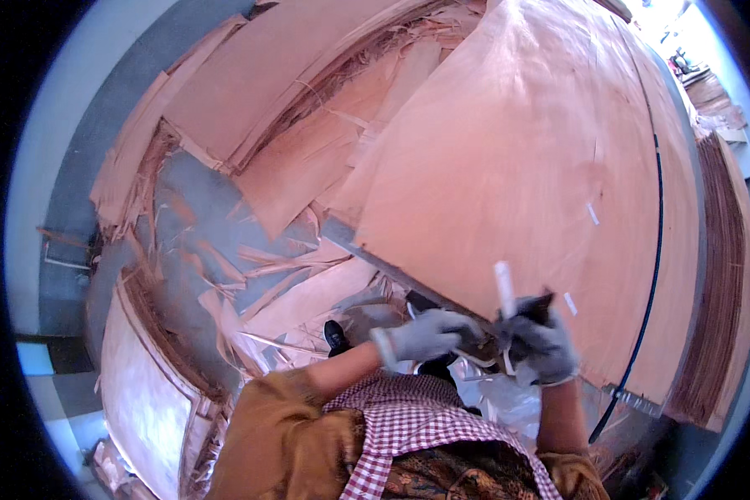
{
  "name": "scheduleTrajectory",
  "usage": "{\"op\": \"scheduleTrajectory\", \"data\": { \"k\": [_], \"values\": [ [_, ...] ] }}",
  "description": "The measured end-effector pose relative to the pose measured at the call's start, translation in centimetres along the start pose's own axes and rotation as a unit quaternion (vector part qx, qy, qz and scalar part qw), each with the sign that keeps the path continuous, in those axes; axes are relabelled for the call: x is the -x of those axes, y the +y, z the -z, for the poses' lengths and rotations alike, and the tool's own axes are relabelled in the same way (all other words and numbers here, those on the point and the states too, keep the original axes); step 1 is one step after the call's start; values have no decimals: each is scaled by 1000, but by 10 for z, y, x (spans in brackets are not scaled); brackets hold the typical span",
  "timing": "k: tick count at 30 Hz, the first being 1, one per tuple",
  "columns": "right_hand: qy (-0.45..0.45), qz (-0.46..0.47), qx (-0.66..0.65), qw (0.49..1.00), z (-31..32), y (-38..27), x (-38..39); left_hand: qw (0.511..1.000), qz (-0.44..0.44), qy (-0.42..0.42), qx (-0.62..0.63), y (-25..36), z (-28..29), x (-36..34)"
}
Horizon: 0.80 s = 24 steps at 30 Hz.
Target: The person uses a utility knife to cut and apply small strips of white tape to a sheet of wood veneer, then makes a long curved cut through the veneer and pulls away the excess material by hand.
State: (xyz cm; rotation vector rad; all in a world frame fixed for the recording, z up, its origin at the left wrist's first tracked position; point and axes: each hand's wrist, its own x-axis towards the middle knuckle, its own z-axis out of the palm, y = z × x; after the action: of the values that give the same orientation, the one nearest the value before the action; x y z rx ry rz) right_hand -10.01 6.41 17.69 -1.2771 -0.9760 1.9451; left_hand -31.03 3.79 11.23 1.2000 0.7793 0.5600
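My left hand (425, 337), in a grey glove, is closed at the front edge of a large pale veneer sheet (458, 183), gripping something dark that I cannot make out. Just to its right, my right hand (537, 350), also gloved, is closed on a narrow white strip (503, 282) that stands up from it, with a small dark piece at its fingers. Short white tape pieces (592, 212) lie on the sheet. A long black cord (657, 225) runs across the sheet's right part.
Veneer stacks lie at the upper left (267, 67), lower left (150, 383) and right edge (717, 275). Torn veneer scraps (300, 292) litter the grey floor (187, 183) around my dark shoe (336, 337). More piled material (708, 92) is at the far upper right.
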Motion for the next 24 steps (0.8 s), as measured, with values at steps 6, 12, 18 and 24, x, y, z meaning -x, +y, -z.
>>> {"op": "scheduleTrajectory", "data": {
  "k": [6,12,18,24],
  "values": [
    [43,2,-86,995,-130,81,-66,969,79,234,3,-98,144,215],
    [-28,9,-216,976,-211,60,-78,910,58,378,162,-86,227,323],
    [-102,-75,-43,991,-275,19,-107,929,46,354,96,-74,283,303],
    [-246,39,-27,968,-332,15,-201,959,-33,220,175,47,328,233]
  ]
}}
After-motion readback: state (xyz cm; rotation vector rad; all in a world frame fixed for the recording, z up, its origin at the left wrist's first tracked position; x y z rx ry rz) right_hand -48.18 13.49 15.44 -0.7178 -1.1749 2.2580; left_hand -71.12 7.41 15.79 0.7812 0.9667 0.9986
